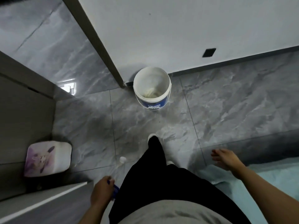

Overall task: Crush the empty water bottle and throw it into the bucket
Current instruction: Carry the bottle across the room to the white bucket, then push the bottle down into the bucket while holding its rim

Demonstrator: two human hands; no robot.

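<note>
My left hand (102,190) grips a clear plastic water bottle (119,165) by its lower part, near the blue label. The bottle's white cap points forward and down toward the floor. A white bucket (152,75) with a blue band and label stands on the grey floor against the white wall, well ahead of me. It holds a little pale residue at the bottom. My right hand (224,158) hangs open at my right side, fingers spread, holding nothing.
A door frame edge (97,41) runs diagonally to the floor just left of the bucket. A small stool with a purple-and-white cushion (47,158) sits at the left by a grey cabinet. A light teal bed cover (267,178) lies at the right. My black-trousered legs are in the middle.
</note>
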